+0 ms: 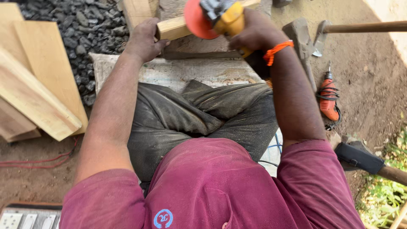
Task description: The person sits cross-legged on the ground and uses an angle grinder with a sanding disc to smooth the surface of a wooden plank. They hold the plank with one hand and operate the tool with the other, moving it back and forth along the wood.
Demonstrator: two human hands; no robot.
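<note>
My left hand (144, 39) grips the near end of a pale wooden bar (174, 28) at the top of the view. My right hand (253, 30), with an orange band at the wrist, holds a yellow angle grinder (231, 20). Its orange-red disc (196, 20) sits right against the wooden bar. I sit on the ground with dusty dark trousers and a maroon shirt. The far end of the bar is cut off by the frame.
Pale wooden planks (38, 89) lie at the left beside dark gravel (85, 25). A red electric drill (329, 97) lies on the dirt at the right, near an adze-like tool (303, 40) and a long wooden handle (364, 27). A white power strip (25, 219) sits bottom left.
</note>
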